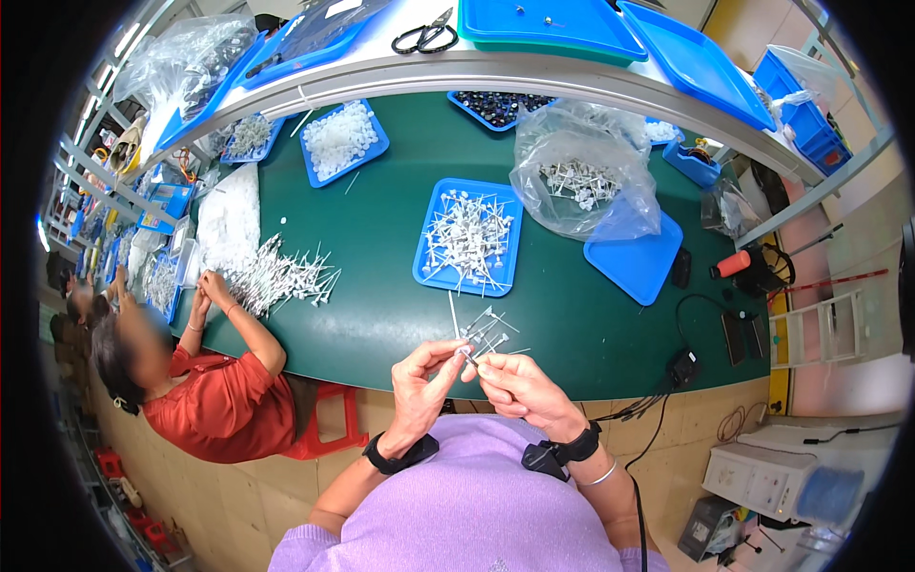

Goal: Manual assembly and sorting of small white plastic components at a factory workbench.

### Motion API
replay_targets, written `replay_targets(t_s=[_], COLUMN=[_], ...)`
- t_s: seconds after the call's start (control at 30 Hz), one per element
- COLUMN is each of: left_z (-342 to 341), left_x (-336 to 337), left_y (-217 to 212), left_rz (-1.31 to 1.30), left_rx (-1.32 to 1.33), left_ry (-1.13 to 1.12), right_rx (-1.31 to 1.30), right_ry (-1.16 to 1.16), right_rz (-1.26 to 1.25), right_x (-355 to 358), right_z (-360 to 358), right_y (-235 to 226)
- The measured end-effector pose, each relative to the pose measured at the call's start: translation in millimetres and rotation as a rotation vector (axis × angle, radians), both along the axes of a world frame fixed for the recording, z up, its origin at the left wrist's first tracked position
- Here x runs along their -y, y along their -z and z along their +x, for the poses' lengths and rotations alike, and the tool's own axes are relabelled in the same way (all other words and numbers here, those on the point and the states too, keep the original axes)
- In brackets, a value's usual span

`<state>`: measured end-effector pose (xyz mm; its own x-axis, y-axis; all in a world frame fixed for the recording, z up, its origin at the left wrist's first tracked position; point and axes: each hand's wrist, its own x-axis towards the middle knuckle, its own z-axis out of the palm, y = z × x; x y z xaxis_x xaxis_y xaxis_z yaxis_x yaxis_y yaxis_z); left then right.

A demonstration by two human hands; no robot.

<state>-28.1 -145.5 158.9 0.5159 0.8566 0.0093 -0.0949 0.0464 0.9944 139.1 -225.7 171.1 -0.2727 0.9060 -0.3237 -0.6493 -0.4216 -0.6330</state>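
My left hand (424, 381) and my right hand (519, 386) meet over the near edge of the green table (572, 324), both pinching one small white pin-like part (467, 354) between the fingertips. Just beyond my fingers lie a few loose white pins (486, 327) on the table. Farther off sits a blue tray (426, 272) heaped with the same white pins (467, 234). Both wrists wear black bands.
A clear plastic bag of pins (583, 181) rests on an empty blue tray (637, 262) to the right. More blue trays with white parts (340, 138) stand behind, and scissors (425, 36) lie on the upper shelf. A co-worker in a red shirt (224, 400) sorts pins at the left.
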Motion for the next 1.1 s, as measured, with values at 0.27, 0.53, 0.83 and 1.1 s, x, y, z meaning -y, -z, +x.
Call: replay_targets(t_s=[0.27, 0.53, 0.83, 1.1], left_z=[5, 6, 7, 7], left_x=[-1, 1, 5, 7], left_y=[-10, -11, -10, -9], left_rz=[-0.216, -0.221, -0.22, -0.196], left_rx=[0.021, 0.034, 0.028, 0.027], left_ry=[-0.032, -0.059, -0.089, -0.086], right_rx=[1.298, 1.472, 1.56, 1.557], right_ry=[0.249, 0.384, 0.313, 0.317], right_rz=[0.322, 0.381, 0.342, 0.352], right_x=[6, 8, 10, 12], right_z=[-22, -33, -34, -34], right_y=[-24, -24, -31, -30])
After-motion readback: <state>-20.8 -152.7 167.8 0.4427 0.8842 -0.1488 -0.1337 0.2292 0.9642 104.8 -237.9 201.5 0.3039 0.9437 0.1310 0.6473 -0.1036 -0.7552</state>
